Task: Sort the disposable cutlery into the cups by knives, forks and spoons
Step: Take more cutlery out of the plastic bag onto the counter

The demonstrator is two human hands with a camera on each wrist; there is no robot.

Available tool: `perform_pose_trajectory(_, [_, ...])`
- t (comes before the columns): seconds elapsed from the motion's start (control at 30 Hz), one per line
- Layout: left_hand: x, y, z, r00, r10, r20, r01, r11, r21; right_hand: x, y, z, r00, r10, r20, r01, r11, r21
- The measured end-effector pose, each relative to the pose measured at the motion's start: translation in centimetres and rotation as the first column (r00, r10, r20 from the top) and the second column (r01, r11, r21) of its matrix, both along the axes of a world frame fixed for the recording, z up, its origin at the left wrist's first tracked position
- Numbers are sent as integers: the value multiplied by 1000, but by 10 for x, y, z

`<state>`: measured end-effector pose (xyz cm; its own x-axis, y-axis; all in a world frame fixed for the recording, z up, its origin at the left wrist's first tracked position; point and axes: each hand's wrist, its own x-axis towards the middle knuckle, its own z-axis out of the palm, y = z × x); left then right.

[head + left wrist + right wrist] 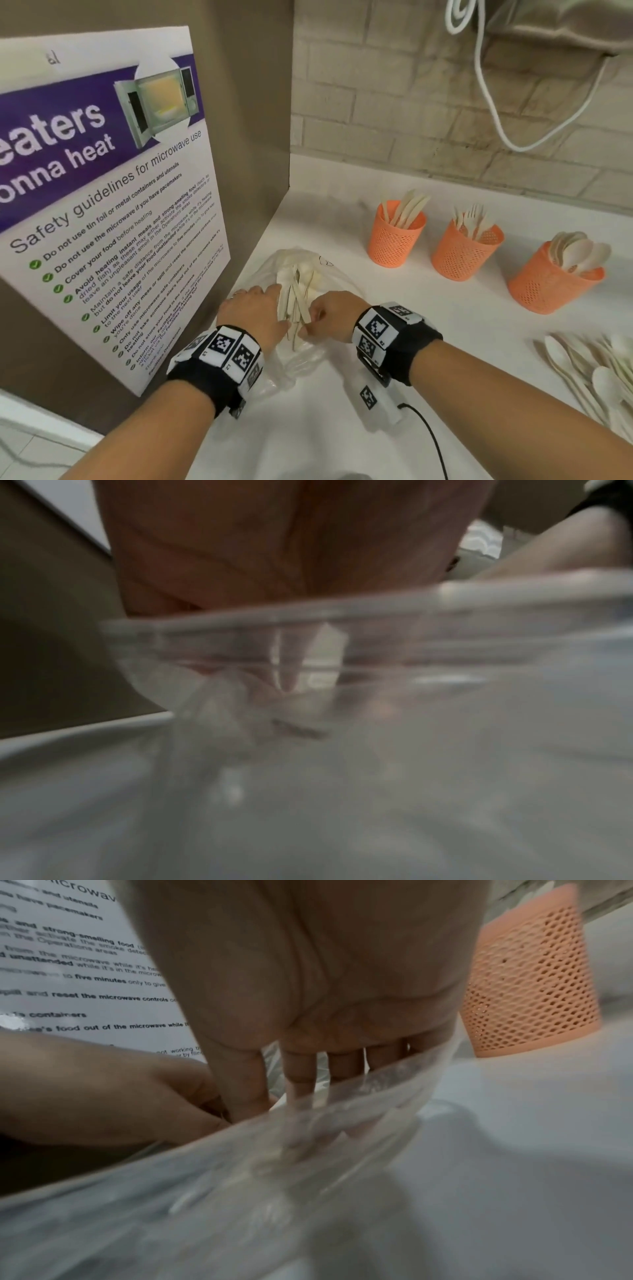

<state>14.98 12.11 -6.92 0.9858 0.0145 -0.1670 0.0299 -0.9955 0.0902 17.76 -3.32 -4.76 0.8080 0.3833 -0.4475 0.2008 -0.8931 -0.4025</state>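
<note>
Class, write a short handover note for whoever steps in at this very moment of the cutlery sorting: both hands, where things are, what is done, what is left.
Left hand and right hand: both grip a bundle of pale wooden cutlery at the mouth of the clear plastic bag on the white counter.
Three orange mesh cups stand in a row: knives, then forks, then spoons.
Done: each cup partly filled.
Left: the bag's bundle, plus the loose pile of pale spoons at the right.
</note>
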Motion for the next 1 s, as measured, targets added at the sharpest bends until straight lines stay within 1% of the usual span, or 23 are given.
perform_pose_trajectory(0.1, [13, 2, 4, 999, 37, -19, -39, 987, -156, 3, -1, 4, 1000, 9, -23, -9, 1000, 8])
perform_pose_trajectory(0.2, [21, 4, 14, 993, 99, 65, -78, 960, -270, 3, -1, 8, 996, 31, -84, -32, 999, -20])
perform_pose_trajectory(0.3, [25, 2, 23, 990, 93, 105, -53, 942, -332, 2, -1, 11, 991, -9, -133, 8, 1000, -8])
perform_pose_trajectory(0.37, [24, 3, 23, 993, 69, 93, -32, 937, -349, 6, -1, 13, 976, -148, -162, 158, 986, 54])
perform_pose_trajectory(0.43, [17, 5, 21, 996, 75, 50, -52, 933, -355, 14, 0, 13, 929, -282, -240, 326, 930, 171])
perform_pose_trajectory(0.47, [13, 5, 20, 996, 90, 12, -80, 929, -362, 17, 2, 14, 888, -338, -312, 415, 880, 229])
perform_pose_trajectory(0.53, [4, 3, 22, 995, 96, -39, -103, 914, -393, 19, 8, 17, 778, -421, -466, 579, 768, 274])
perform_pose_trajectory(0.6, [-5, -3, 28, 997, 69, -45, -82, 901, -426, 23, 14, 16, 706, -451, -547, 659, 702, 271])
perform_pose_trajectory(0.67, [-16, -7, 35, 999, 33, -35, -45, 897, -440, 25, 24, 18, 684, -464, -563, 685, 675, 275])
perform_pose_trajectory(0.7, [-22, -6, 35, 1000, 20, -20, -27, 898, -438, 28, 30, 17, 702, -466, -539, 669, 692, 273])
perform_pose_trajectory(0.73, [-28, -3, 34, 1000, 18, 10, -13, 903, -429, 32, 35, 15, 743, -461, -485, 629, 729, 270])
perform_pose_trajectory(0.77, [-34, 1, 32, 998, 23, 50, 0, 912, -410, 36, 40, 12, 794, -452, -406, 571, 784, 245])
perform_pose_trajectory(0.83, [-45, 10, 29, 992, 31, 124, 12, 942, -334, 38, 46, 15, 877, -405, -259, 449, 882, 143])
perform_pose_trajectory(0.87, [-50, 13, 29, 989, 34, 141, 8, 958, -286, 38, 47, 18, 914, -358, -189, 376, 925, 64])
perform_pose_trajectory(0.93, [-58, 17, 31, 987, 35, 158, -3, 980, -198, 35, 51, 27, 971, -228, -72, 223, 972, -75])
perform_pose_trajectory(0.97, [-61, 19, 32, 989, 26, 144, -2, 987, -162, 34, 52, 31, 981, -183, -66, 177, 981, -85])
perform_pose_trajectory(1.0, [-64, 20, 31, 993, 10, 117, 7, 990, -140, 34, 54, 36, 984, -154, -94, 144, 984, -102])
